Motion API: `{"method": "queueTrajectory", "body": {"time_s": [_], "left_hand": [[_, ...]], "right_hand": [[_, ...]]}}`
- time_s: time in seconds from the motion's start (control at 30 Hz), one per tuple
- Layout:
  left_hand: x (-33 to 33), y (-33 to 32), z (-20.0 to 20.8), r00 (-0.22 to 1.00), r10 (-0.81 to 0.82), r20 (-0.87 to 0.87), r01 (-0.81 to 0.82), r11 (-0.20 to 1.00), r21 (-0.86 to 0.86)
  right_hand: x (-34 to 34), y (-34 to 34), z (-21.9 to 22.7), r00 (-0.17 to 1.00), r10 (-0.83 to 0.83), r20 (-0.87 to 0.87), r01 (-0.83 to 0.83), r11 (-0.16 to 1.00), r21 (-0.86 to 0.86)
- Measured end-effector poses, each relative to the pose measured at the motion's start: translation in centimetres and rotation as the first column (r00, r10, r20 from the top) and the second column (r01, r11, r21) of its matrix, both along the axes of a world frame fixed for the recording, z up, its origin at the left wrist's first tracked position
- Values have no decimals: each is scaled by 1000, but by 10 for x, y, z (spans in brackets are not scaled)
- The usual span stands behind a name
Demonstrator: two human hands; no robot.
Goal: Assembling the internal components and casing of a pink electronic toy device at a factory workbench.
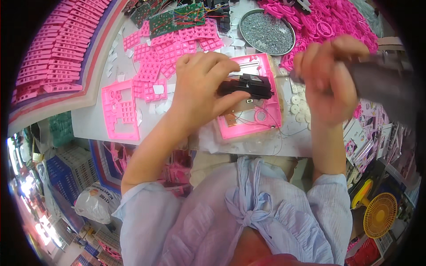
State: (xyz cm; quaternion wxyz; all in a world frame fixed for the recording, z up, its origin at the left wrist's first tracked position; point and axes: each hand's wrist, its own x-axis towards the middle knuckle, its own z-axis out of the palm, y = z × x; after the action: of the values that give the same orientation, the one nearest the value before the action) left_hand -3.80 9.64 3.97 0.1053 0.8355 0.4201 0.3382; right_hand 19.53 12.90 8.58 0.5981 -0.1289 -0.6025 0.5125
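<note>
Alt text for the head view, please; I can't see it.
A person's left hand holds a black, blocky plastic part over a pink plastic casing, while the right hand grips a dark, blurred tool. Beyond lie pink plastic keypad pieces and a round metal tray of small silvery bits.

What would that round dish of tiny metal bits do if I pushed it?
The dish would probably feel heavy, since many metal bits lie in it. Being wide and shallow, it would likely slide, not tip. Loose bits might spill.
</note>
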Motion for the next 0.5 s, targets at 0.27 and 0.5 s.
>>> {"method": "queueTrajectory", "body": {"time_s": [0.27,0.5], "left_hand": [[-6,1,-22,998,-29,56,31,999,-29],[-4,4,-21,995,-97,10,97,995,31]], "right_hand": [[-15,-6,-20,581,-750,316,613,659,437],[-6,-40,-62,470,-512,719,130,846,517]]}}
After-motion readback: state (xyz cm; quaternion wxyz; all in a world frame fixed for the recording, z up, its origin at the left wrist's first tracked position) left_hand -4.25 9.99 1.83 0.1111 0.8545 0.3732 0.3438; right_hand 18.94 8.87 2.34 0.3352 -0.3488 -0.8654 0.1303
